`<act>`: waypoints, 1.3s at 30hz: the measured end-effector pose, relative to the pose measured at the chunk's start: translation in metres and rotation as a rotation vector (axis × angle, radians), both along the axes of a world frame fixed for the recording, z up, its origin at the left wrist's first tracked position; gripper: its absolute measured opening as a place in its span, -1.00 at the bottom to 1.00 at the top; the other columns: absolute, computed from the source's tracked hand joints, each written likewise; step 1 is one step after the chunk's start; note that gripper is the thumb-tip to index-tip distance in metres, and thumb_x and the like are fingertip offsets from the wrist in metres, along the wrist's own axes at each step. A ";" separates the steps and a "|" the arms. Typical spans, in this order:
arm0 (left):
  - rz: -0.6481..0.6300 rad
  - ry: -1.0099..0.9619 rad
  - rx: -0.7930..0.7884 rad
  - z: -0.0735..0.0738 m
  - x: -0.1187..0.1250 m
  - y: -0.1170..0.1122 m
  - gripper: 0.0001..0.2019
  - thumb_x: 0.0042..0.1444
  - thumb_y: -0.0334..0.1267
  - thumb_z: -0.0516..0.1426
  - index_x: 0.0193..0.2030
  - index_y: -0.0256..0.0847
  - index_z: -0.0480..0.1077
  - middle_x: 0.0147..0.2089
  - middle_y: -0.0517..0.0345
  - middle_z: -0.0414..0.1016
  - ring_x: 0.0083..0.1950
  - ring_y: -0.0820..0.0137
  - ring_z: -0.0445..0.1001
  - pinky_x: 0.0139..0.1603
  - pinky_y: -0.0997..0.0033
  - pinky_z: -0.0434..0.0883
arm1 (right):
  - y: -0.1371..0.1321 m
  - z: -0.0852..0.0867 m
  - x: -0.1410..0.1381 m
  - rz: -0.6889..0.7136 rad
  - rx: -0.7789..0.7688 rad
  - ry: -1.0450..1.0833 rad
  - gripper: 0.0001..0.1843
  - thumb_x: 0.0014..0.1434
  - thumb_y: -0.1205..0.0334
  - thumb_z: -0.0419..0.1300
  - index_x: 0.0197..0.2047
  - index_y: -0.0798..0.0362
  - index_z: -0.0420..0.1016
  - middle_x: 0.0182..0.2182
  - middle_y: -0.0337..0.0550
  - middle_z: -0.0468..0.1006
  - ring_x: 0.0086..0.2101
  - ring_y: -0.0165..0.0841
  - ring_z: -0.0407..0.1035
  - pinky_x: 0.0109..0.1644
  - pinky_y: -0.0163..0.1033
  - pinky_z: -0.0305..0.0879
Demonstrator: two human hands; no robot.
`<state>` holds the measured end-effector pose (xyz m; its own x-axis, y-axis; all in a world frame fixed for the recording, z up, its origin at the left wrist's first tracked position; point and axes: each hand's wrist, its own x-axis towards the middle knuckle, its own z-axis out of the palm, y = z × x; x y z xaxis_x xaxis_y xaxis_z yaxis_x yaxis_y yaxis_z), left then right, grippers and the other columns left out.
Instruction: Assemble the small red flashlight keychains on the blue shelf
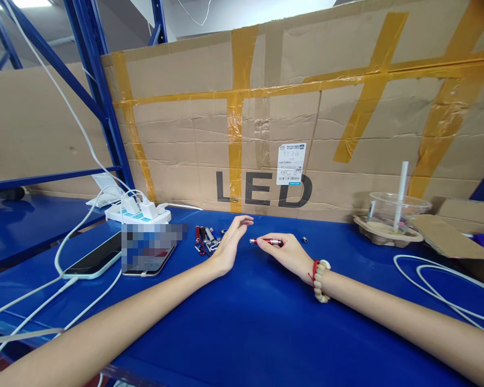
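Observation:
My right hand (287, 250) is closed around a small red mini flashlight (271, 242) with silver ends, held level just above or on the blue surface; I cannot tell which. Its silver tip points left, toward my other hand. My left hand (228, 248) stands on edge with fingers stretched out and nothing in it. Just left of it lies a heap of similar mini flashlights (205, 236) in red, black, silver and blue, partly hidden by the hand. A small silver piece (304, 239) rests on the surface beyond my right hand.
Two phones (100, 258) and a white power strip (157, 217) with plugs and cables lie left on the blue shelf (242, 333). A clear plastic cup (387, 207) with a straw sits in a cardboard carrier at right, near a looped white cable (427, 282). A large carton (185, 150) stands behind.

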<state>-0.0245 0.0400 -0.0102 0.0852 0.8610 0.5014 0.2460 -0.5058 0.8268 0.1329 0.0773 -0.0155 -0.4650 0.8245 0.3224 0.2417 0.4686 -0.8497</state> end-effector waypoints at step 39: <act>0.001 -0.011 -0.002 -0.003 -0.001 0.003 -0.69 0.16 -0.13 -0.17 -0.06 -0.20 0.22 0.00 0.06 0.29 0.10 0.33 0.21 0.14 0.33 0.09 | -0.001 0.000 0.001 0.002 -0.010 -0.009 -0.59 -0.01 -0.04 0.14 -0.29 0.15 0.55 -0.43 -0.16 0.52 -0.43 -0.39 0.32 -0.37 -0.33 0.17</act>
